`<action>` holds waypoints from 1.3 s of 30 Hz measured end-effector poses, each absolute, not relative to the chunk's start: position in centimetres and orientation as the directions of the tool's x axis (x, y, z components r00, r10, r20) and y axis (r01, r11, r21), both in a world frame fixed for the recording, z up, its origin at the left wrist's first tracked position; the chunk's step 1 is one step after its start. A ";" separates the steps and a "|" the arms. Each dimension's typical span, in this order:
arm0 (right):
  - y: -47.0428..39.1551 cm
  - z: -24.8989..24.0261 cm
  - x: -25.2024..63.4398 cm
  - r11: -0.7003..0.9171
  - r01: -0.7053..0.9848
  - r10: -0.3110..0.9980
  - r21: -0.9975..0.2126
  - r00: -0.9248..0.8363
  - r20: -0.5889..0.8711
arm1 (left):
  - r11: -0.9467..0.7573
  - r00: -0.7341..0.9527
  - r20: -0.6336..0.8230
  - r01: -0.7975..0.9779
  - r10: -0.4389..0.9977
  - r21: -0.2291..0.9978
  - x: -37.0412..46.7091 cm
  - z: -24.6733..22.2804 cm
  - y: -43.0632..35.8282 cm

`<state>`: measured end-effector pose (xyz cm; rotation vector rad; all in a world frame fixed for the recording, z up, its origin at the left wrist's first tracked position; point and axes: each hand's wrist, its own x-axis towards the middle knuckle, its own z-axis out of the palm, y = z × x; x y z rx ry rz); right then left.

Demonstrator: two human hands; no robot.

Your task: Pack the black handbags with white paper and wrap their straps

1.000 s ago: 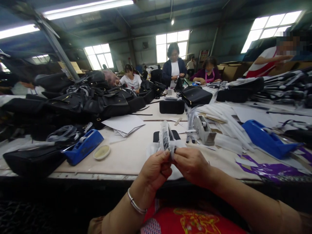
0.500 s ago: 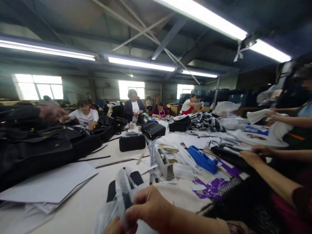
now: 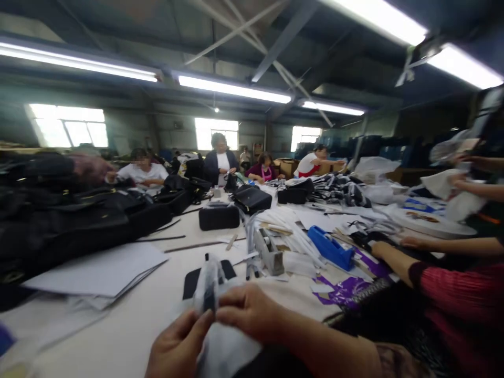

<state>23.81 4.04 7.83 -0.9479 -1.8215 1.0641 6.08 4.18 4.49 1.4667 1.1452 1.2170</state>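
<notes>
At the bottom centre, my left hand (image 3: pixel 179 341) pinches a strap wrapped in thin white paper (image 3: pixel 207 281). Close beside it, my right hand (image 3: pixel 252 312) has its thumb and fingers closed on the same wrapped strap. The strap rises in front of a black bag piece (image 3: pixel 191 283) that lies on the pale table (image 3: pixel 145 310). More pale wrapping hangs below my hands, with a dark part at the bottom edge.
A grey tape dispenser (image 3: pixel 270 252) and a blue one (image 3: pixel 331 248) stand beyond my right hand. White sheets (image 3: pixel 102 268) and piled black bags (image 3: pixel 79 220) lie left. At right, a person's red sleeve (image 3: pixel 460 283) reaches over purple tape (image 3: pixel 346 289).
My left hand has come further into view at the wrapped strap. The view has shifted slightly. The neighbouring person's arm at right has reached in, showing more red sleeve.
</notes>
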 end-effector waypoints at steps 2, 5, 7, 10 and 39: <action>4.0 8.5 24.1 -0.054 -0.107 0.906 -0.993 -0.424 -0.004 | -0.274 0.086 0.263 0.168 0.961 0.947 6.8 5.4 2.7; 4.4 8.5 24.2 -0.320 -0.289 0.873 -0.902 -0.461 -0.162 | -0.440 0.129 0.422 0.197 0.897 0.876 7.5 5.6 1.9; 4.4 8.4 24.1 -0.328 -0.267 0.879 -0.906 -0.438 -0.189 | -0.445 0.178 0.415 0.196 0.892 0.874 7.3 5.7 1.8; 3.9 8.4 24.2 -0.100 -0.058 0.936 -0.993 -0.345 -0.074 | -0.200 0.272 0.180 0.046 0.945 0.979 6.6 6.3 2.1; 10.4 5.4 26.5 0.553 0.465 0.828 -0.692 -0.402 0.391 | 0.555 0.405 -0.436 -0.248 0.804 0.794 8.0 7.7 9.9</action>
